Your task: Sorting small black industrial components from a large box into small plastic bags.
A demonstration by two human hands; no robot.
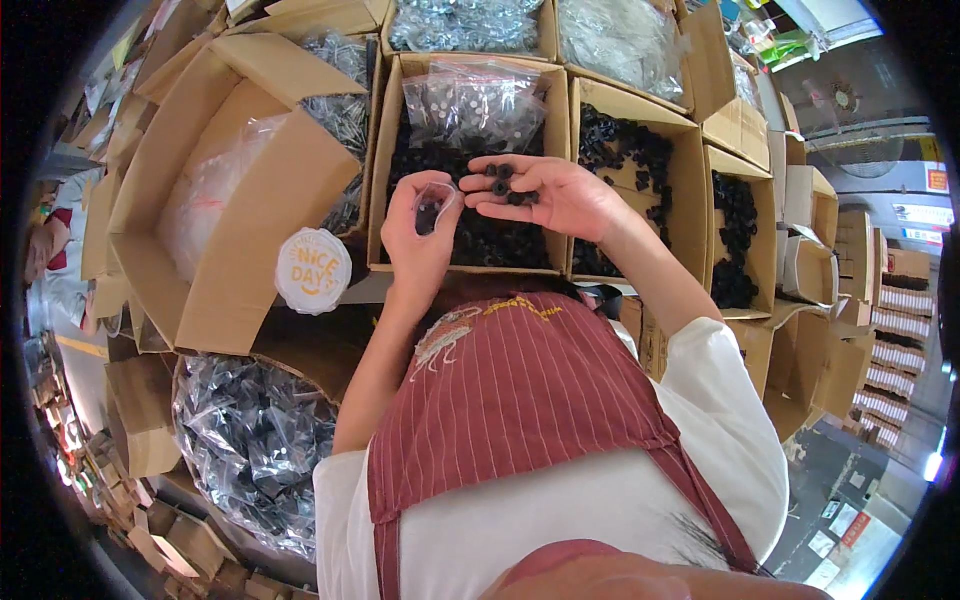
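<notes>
My right hand (pixel 545 195) lies palm up over the middle cardboard box (pixel 384 160), with several small black round parts (pixel 506 183) resting on its fingers. My left hand (pixel 420 230) sits just left of it, pinching a small clear plastic bag (pixel 436 200) held open at the top, with dark parts inside. The fingertips of both hands nearly touch. Below them the box is full of the same black parts, with a clear bag of packed parts (pixel 470 100) lying at its far end.
More open boxes of black parts (pixel 625 150) stand to the right. A large empty-looking box with clear plastic (pixel 215 190) sits left, beside a white round lid (pixel 313 270). A big sack of filled clear bags (pixel 250 440) lies at lower left.
</notes>
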